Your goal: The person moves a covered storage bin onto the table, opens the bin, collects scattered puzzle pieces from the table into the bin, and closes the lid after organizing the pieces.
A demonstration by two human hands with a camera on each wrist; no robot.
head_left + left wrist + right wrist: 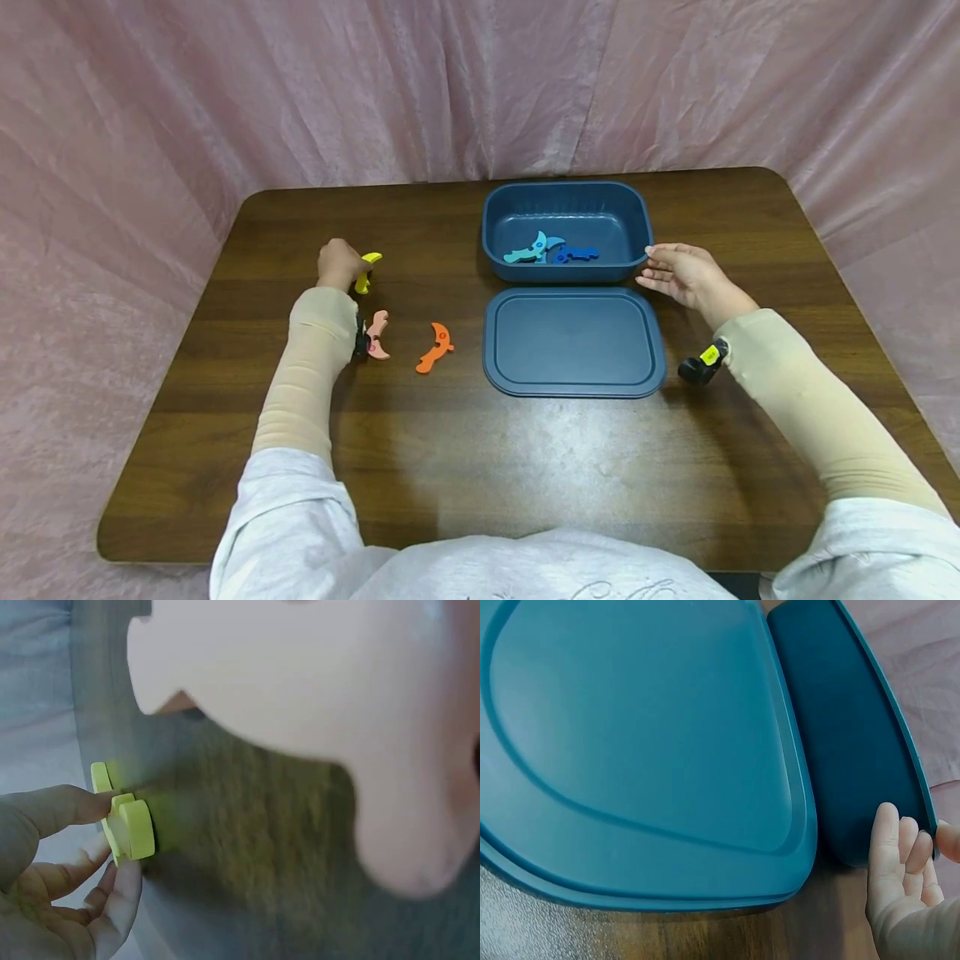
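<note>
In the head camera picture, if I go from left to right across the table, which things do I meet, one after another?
left hand pinching the yellow piece → pink piece → orange piece → blue lid → right hand at the side of the blue box

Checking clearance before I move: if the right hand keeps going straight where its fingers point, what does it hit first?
The right hand points left at the bin; its fingertips look already at the bin's wall, so it meets that first.
</note>
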